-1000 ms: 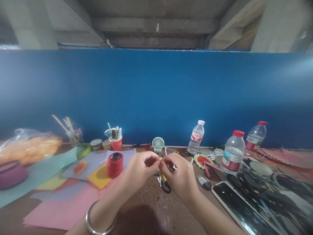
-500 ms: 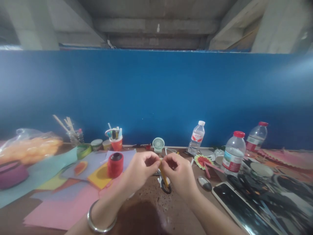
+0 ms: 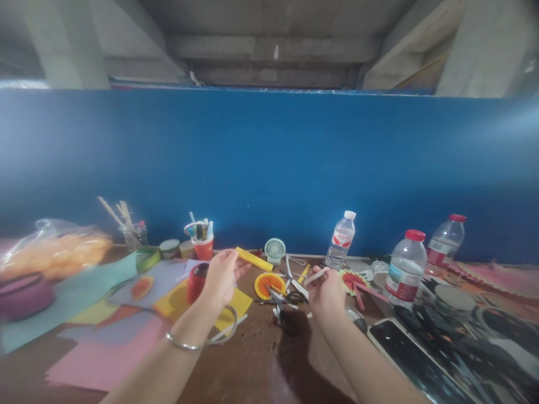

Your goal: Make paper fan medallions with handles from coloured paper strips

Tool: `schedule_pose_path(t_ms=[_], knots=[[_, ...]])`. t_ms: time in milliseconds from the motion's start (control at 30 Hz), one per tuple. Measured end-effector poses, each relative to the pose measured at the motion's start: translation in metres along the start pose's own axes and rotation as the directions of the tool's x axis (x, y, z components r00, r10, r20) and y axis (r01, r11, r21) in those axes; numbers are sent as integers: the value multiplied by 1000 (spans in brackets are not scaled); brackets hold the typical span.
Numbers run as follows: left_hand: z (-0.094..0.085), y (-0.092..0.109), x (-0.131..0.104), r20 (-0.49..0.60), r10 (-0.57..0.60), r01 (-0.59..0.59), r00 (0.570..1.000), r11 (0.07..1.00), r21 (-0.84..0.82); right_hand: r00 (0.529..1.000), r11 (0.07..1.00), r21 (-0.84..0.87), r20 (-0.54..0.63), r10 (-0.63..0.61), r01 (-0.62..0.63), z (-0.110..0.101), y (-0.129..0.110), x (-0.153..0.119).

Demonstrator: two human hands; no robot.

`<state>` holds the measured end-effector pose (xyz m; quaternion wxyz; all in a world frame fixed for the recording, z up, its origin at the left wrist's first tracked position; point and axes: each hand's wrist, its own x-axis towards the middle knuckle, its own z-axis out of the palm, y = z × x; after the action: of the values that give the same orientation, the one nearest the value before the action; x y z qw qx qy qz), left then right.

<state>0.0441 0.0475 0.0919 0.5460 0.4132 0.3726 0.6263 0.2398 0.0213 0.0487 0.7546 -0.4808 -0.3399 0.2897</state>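
Note:
A folded yellow paper strip [image 3: 255, 260] sticks out to the right from between the fingers of my left hand [image 3: 221, 279]. My right hand [image 3: 328, 294] pinches a thin white strip [image 3: 315, 276] that looks like tape backing. Between the two hands, a round orange and yellow pleated paper piece [image 3: 265, 285] lies on the table. Just below it are scissors [image 3: 278, 315], partly in shadow. Behind my left hand stands a red thread spool [image 3: 196, 282], half hidden, close to yellow paper [image 3: 241, 301].
Coloured paper sheets [image 3: 105, 353] spread across the left side. A small fan [image 3: 275, 248] and a red cup [image 3: 204, 248] of tools stand at the back. To the right are water bottles [image 3: 406, 269], a phone [image 3: 415, 359] and a pleated red paper flower [image 3: 352, 280].
My hands have moved apart. The yellow strip, earlier between both hands, now stays in my left hand, while my right hand has drawn away to the right with a white strip.

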Motion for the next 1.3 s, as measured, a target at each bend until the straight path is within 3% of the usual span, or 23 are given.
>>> schedule_pose_path(t_ms=[100, 200, 300, 433, 567, 733, 1100, 1200, 1300], knots=[[-7, 1, 6, 31, -42, 40, 999, 997, 68, 992, 987, -143, 108, -64, 79, -11, 9, 11], [-5, 6, 0, 188, -91, 44, 978, 970, 239, 949, 947, -264, 300, -100, 183, -15, 10, 11], [0, 7, -10, 340, -108, -52, 934, 902, 430, 904, 909, -327, 415, -107, 258, -9, 1, 1], [5, 5, -17, 434, -152, -113, 888, 842, 527, 792, 863, -353, 605, -84, 361, 3, -22, -18], [6, 3, -19, 463, -162, -141, 871, 822, 552, 768, 856, -326, 629, -121, 402, 8, -37, -28], [8, 2, -22, 484, -172, -149, 858, 818, 555, 724, 847, -284, 671, -159, 449, 7, -37, -30], [9, 4, -24, 450, -246, -31, 859, 850, 525, 637, 771, -227, 718, -280, 595, 6, -30, -30], [10, 7, -26, 438, -287, 39, 852, 869, 494, 552, 661, -205, 746, -372, 722, 3, -31, -29], [10, 7, -25, 415, -298, 86, 860, 885, 457, 377, 465, -132, 789, -485, 875, -3, -32, -28]])
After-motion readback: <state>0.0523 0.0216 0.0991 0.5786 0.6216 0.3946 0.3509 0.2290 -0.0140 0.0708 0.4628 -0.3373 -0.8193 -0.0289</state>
